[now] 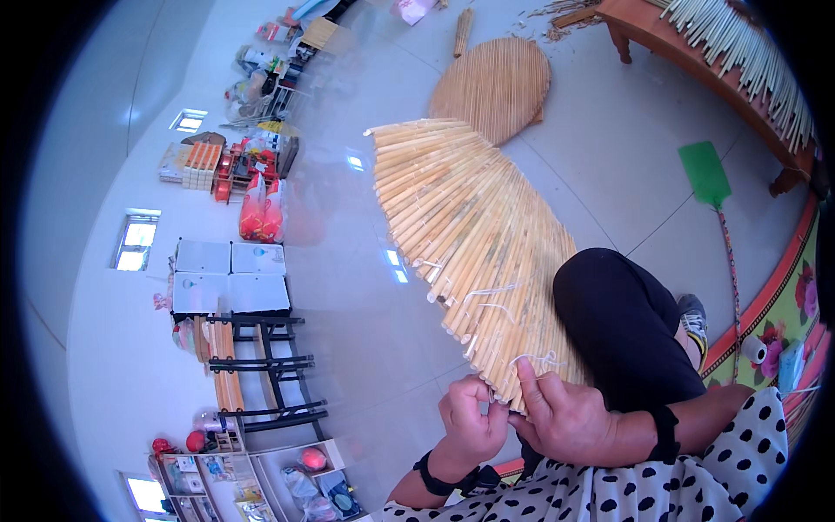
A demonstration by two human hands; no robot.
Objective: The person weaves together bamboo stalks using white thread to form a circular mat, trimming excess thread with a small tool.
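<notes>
A long mat of pale reed sticks (pixel 461 209), tied with white string, fans out from my hands across my dark-trousered knee. My left hand (pixel 474 422) is closed in a pinch at its near end, around a small thin item I cannot make out, perhaps metal. My right hand (pixel 561 418) grips the same end of the mat, thumb raised along the sticks. Loose white string (pixel 539 358) lies by that thumb.
A round woven reed mat (pixel 491 83) lies beyond. A wooden stool (pixel 687 48) bearing many sticks stands upper right. A green fly swatter (pixel 704 174) and white spool (pixel 753 348) lie right, near a floral rug (pixel 770 344). Folded tables (pixel 261 374) and stored goods line the left wall.
</notes>
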